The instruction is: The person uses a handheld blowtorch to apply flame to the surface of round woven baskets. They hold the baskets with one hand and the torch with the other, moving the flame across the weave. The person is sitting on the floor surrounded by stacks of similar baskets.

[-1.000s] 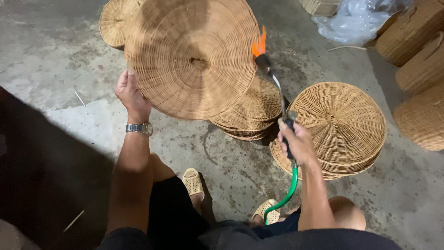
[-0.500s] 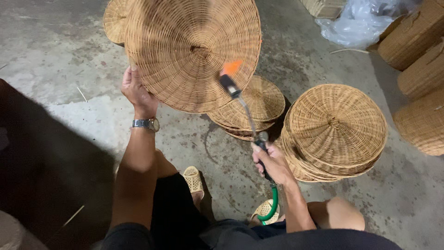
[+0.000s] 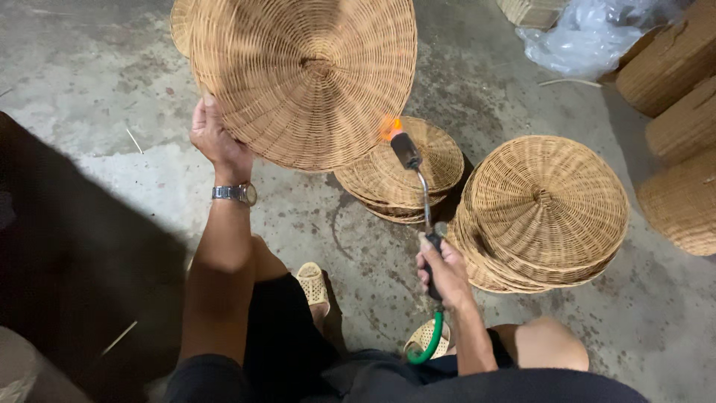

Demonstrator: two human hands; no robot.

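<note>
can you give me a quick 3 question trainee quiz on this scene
1. True or false: the left hand grips the rim of the raised woven tray.
2. What does the right hand hold? A) brush B) torch with a green hose C) knife
3. Fill in: the torch's flame is lit beside the raised tray's lower ____.

Key: 1 true; 2 B; 3 edge
</note>
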